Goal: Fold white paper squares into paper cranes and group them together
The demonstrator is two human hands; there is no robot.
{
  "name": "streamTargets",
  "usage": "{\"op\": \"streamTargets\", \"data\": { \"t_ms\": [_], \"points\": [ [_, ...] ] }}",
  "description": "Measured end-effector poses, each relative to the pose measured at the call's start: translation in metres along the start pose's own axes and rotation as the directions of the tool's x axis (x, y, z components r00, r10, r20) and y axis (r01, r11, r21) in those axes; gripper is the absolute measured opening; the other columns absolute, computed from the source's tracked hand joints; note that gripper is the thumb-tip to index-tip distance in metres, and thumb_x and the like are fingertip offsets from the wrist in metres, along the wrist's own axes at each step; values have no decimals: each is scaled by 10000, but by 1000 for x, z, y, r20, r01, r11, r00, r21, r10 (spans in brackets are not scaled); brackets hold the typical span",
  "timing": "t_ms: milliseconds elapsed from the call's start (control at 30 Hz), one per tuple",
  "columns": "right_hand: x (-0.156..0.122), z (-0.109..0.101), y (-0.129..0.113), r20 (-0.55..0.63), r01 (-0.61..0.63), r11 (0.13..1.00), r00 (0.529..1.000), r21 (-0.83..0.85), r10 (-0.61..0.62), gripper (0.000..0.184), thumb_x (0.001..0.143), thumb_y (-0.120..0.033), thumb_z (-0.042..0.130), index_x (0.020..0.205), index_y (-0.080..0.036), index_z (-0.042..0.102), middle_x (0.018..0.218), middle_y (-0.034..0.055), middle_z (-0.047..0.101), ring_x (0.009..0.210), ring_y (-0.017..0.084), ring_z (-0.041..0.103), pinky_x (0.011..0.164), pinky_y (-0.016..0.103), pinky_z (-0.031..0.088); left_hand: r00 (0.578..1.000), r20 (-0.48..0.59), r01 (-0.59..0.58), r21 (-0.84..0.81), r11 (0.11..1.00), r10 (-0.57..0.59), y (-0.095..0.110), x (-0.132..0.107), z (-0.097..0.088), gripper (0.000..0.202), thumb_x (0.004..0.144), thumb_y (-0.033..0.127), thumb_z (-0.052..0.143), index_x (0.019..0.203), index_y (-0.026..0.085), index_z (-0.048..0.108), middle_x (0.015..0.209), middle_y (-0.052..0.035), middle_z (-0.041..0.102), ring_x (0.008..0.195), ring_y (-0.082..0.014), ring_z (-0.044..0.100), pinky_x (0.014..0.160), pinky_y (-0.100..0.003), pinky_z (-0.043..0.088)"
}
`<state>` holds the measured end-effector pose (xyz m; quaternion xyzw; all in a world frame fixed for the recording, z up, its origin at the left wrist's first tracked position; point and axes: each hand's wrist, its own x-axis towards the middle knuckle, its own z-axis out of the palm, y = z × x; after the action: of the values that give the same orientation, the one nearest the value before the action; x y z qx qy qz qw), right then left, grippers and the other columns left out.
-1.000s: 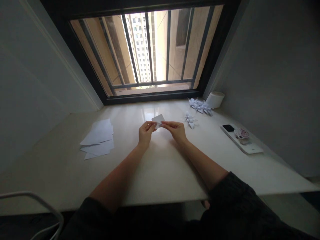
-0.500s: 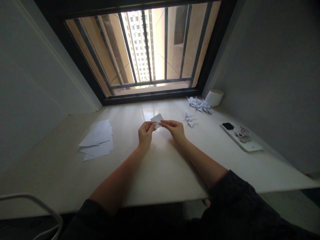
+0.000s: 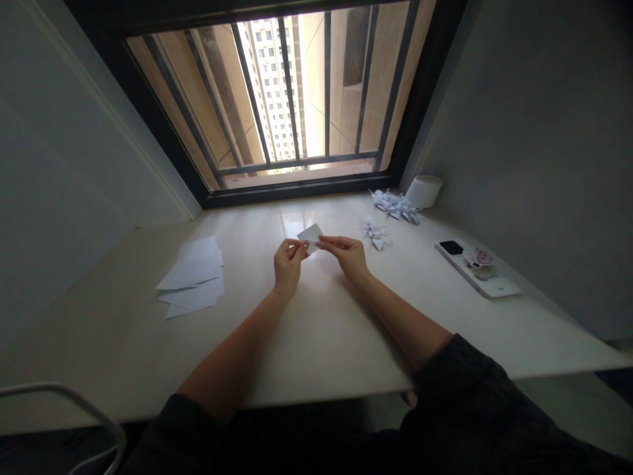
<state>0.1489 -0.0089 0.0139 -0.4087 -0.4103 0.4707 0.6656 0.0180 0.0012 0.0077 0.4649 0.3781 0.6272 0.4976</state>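
Between my two hands is a small folded piece of white paper (image 3: 310, 232), held just above the pale sill. My left hand (image 3: 287, 261) pinches its lower left edge between thumb and fingers. On the other side, my right hand (image 3: 349, 256) grips the right edge with thumb and forefinger. The fingertips hide the lower part of the paper, so its exact folds cannot be made out. Right of my right hand lies a small group of folded white paper pieces (image 3: 376, 235), and a larger cluster of folded paper pieces (image 3: 394, 205) sits farther back.
Several loose white sheets (image 3: 192, 277) overlap on the left of the sill (image 3: 316, 356). A white roll or cup (image 3: 424, 191) leans at the back right corner. A phone (image 3: 475, 270) with a round grip lies at the right. A pale cable (image 3: 74, 396) loops at the lower left.
My right fingers have shifted very slightly on the paper's right edge. Both hands keep hold of it, and the other things stay in place.
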Motion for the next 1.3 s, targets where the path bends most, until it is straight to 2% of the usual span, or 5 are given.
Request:
{"op": "streamTargets", "data": {
  "t_ms": [333, 733, 867, 1033, 1300],
  "points": [
    [2, -2, 7, 76, -70, 993, 995, 95, 63, 290, 492, -292, 833, 753, -207, 740, 750, 28, 739, 713, 174, 676, 811, 349, 505, 998, -50, -28, 7, 1000, 28, -4, 0, 0, 280, 668, 364, 722, 721, 154, 544, 670, -10, 674, 639, -118, 635, 658, -265, 529],
    [8, -6, 19, 47, -106, 991, 994, 86, 103, 326, 481, -300, 828, 777, -195, 738, 728, 34, 733, 692, 167, 657, 763, 337, 499, 998, -47, -42, 123, 991, 48, -7, 4, -4, 296, 642, 385, 736, 709, 157, 561, 691, -8, 669, 649, -118, 630, 636, -248, 519],
    [8, -6, 19, 20, -100, 991, 995, 92, 98, 321, 480, -304, 829, 769, -197, 739, 722, 32, 731, 665, 153, 643, 749, 329, 497, 998, -61, -4, 96, 995, 10, -7, 4, -3, 309, 623, 382, 751, 729, 152, 573, 696, -15, 674, 637, -115, 627, 657, -257, 519],
    [9, -7, 22, 28, -110, 985, 994, 133, 107, 314, 488, -297, 828, 773, -199, 740, 712, 25, 728, 655, 141, 636, 748, 318, 493, 999, -39, 6, 35, 999, -5, -4, 3, -3, 383, 604, 360, 772, 806, 183, 499, 678, -7, 689, 611, -124, 633, 671, -291, 528],
    [10, -7, 21, 24, -126, 986, 992, 106, 124, 349, 474, -333, 826, 785, -199, 741, 728, 31, 729, 670, 148, 639, 728, 313, 513, 999, -33, -8, 45, 999, 10, -4, 3, -2, 385, 610, 385, 762, 750, 182, 467, 638, 3, 667, 593, -136, 640, 640, -286, 529]
  ]
}}
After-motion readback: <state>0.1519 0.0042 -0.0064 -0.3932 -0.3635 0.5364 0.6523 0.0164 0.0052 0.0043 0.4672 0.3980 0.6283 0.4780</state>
